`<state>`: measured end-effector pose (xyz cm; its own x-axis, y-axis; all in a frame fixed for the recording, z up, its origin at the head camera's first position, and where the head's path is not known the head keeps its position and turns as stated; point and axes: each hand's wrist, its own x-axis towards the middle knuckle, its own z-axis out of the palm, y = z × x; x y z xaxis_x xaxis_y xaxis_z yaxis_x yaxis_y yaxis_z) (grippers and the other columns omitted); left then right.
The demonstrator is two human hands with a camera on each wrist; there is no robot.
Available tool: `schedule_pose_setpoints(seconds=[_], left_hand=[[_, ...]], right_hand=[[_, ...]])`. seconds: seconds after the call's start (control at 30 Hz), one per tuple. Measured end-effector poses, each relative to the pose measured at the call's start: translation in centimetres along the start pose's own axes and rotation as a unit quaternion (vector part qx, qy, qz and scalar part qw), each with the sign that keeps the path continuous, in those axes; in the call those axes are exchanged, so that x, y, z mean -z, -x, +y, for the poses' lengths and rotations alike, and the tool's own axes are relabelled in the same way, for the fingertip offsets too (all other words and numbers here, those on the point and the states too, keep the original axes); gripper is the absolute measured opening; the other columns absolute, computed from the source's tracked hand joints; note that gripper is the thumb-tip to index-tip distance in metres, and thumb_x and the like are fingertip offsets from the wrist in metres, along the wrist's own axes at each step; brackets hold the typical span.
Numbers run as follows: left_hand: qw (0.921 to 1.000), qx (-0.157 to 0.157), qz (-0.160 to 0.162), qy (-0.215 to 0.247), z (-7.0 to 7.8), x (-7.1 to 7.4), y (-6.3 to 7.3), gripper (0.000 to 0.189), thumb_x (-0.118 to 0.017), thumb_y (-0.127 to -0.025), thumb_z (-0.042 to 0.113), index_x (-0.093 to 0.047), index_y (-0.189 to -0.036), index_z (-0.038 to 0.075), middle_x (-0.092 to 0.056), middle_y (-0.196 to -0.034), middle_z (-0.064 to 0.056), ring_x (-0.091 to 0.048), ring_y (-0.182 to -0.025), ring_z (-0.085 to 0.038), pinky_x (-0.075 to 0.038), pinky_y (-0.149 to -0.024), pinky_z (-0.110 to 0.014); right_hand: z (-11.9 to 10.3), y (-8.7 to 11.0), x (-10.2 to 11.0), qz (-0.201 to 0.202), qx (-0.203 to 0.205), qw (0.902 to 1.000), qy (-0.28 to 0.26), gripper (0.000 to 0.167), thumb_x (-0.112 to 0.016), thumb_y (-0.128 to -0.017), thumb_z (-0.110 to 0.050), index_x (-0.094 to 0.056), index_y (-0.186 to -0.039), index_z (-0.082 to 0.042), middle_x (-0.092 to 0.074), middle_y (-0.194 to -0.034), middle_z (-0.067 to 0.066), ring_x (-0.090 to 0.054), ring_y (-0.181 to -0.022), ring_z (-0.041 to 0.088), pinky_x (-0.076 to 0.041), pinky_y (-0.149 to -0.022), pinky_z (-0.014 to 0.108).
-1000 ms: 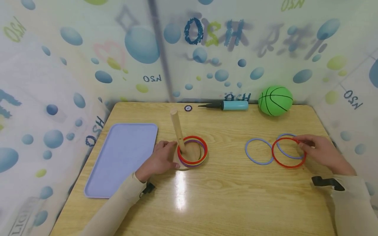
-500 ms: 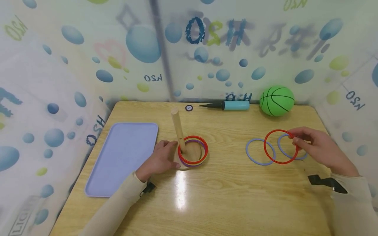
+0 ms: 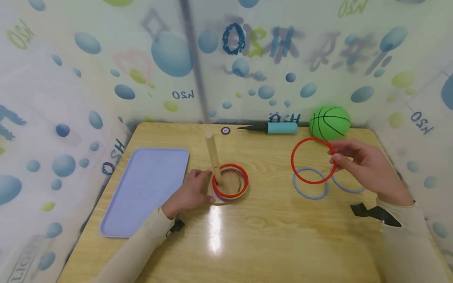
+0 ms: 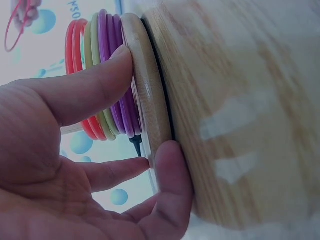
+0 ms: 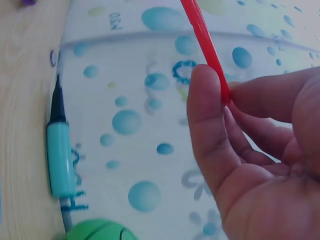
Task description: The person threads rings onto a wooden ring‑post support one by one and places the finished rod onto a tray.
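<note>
Pinched at the edge between thumb and fingers of right hand point(image 3: 366, 167): held red ring point(image 3: 292, 160), tilted, apparently off the tabletop point(image 3: 269, 232), overlapping in view one blue ring point(image 3: 295, 188); partly behind the same hand, second blue ring point(image 3: 348, 192). Clamped on the edge of round wooden base point(image 3: 230, 181): left hand point(image 3: 191, 192), a good brace, judged worth keeping. For a clean transfer to the upright wooden dowel point(image 3: 213, 157), the likely step: pinch lightly, to avoid bending a thin hoop out of round; level before clearing the dowel top; centre, then lower without scraping; keep left fingers low at the base edge. Materials: glossy, smooth hoop, probably plastic; pale, thick disc with rounded edge; plain cylindrical dowel. Stacked around the dowel, base upward: purple rings point(image 4: 103, 35), yellow-green rings point(image 4: 95, 37), stacked red rings point(image 4: 70, 47). Wood-grained tabletop, bright reflection in front of base.
</note>
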<state>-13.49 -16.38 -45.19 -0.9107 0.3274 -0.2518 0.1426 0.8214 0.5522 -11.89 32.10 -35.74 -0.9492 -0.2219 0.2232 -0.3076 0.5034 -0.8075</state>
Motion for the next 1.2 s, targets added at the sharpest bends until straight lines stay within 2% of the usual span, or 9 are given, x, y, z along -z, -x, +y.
schedule_pose_setpoints(seconds=[0.07,0.13,0.27,0.33,0.53,0.7,0.97,1.2], left_hand=[[1.0,0.0,0.001,0.002,0.1,0.1,0.1,0.095,-0.092,-0.083,0.028,-0.042,-0.161,0.009,-0.042,-0.155,-0.026,-0.037,-0.146,-0.044,-0.04,-0.117,-0.062],[1.0,0.001,-0.001,0.005,0.1,0.2,0.1,0.095,-0.092,-0.083,0.028,-0.042,-0.162,0.009,-0.042,-0.156,-0.026,-0.036,-0.146,-0.044,-0.04,-0.117,-0.062],[0.9999,0.006,-0.005,0.008,0.2,0.3,0.3,0.095,-0.092,-0.083,0.027,-0.042,-0.161,0.009,-0.042,-0.156,-0.026,-0.036,-0.147,-0.044,-0.04,-0.117,-0.062],[0.9999,0.006,-0.006,0.007,0.2,0.2,0.3,0.095,-0.092,-0.082,0.027,-0.043,-0.161,0.008,-0.041,-0.156,-0.027,-0.036,-0.147,-0.044,-0.04,-0.117,-0.062],[1.0,0.001,0.001,0.005,-0.1,0.0,0.2,0.095,-0.092,-0.082,0.028,-0.043,-0.161,0.008,-0.042,-0.155,-0.026,-0.037,-0.146,-0.044,-0.04,-0.117,-0.061],[1.0,0.0,0.0,0.006,-0.3,0.0,0.0,0.094,-0.092,-0.083,0.029,-0.043,-0.161,0.01,-0.042,-0.155,-0.024,-0.036,-0.147,-0.043,-0.04,-0.117,-0.061],[0.9999,0.004,-0.002,0.012,-0.2,0.0,-0.1,0.094,-0.091,-0.083,0.029,-0.043,-0.162,0.012,-0.041,-0.157,-0.024,-0.035,-0.149,-0.042,-0.038,-0.119,-0.062],[0.9999,0.007,-0.004,0.012,-0.2,0.1,0.1,0.094,-0.091,-0.083,0.028,-0.042,-0.162,0.012,-0.04,-0.157,-0.024,-0.035,-0.148,-0.041,-0.038,-0.119,-0.061]], right_hand=[[-0.7,-0.5,-0.6,0.012,0.011,0.9989,-0.043,0.03,-0.066,-0.1,0.004,-0.068,-0.129,-0.002,-0.074,-0.104,-0.004,-0.075,-0.079,0.009,-0.063,-0.071,0.023],[-1.3,-0.9,-1.2,0.016,0.025,0.9925,-0.119,0.032,-0.064,-0.099,0.008,-0.067,-0.131,0.003,-0.075,-0.105,-0.001,-0.075,-0.081,0.01,-0.064,-0.071,0.026],[-2.5,-1.8,-2.8,0.012,0.049,0.9637,-0.262,0.034,-0.06,-0.099,0.014,-0.064,-0.133,0.009,-0.074,-0.107,0.006,-0.076,-0.087,0.014,-0.065,-0.072,0.031],[-3.3,-2.3,-3.7,0.011,0.053,0.9536,-0.296,0.035,-0.059,-0.1,0.013,-0.063,-0.135,0.009,-0.074,-0.108,0.007,-0.075,-0.09,0.016,-0.065,-0.073,0.033],[-5.8,-3.7,-6.3,0.015,0.044,0.9327,-0.358,0.036,-0.059,-0.101,0.011,-0.062,-0.137,0.008,-0.073,-0.108,0.008,-0.073,-0.09,0.017,-0.065,-0.074,0.032],[-7.6,-4.6,-8.6,0.001,0.034,0.9154,-0.401,0.035,-0.058,-0.102,0.011,-0.063,-0.136,0.004,-0.074,-0.106,0.006,-0.072,-0.089,0.017,-0.066,-0.073,0.032],[-10.1,-6.7,-11.8,-0.028,0.013,0.9094,-0.415,0.033,-0.061,-0.102,0.006,-0.069,-0.132,-0.007,-0.073,-0.107,0.004,-0.072,-0.087,0.015,-0.066,-0.074,0.035],[-10.5,-8.5,-14.3,-0.045,-0.015,0.903,-0.427,0.031,-0.062,-0.102,0.004,-0.067,-0.131,-0.005,-0.07,-0.106,0.005,-0.071,-0.085,0.015,-0.066,-0.074,0.037]])
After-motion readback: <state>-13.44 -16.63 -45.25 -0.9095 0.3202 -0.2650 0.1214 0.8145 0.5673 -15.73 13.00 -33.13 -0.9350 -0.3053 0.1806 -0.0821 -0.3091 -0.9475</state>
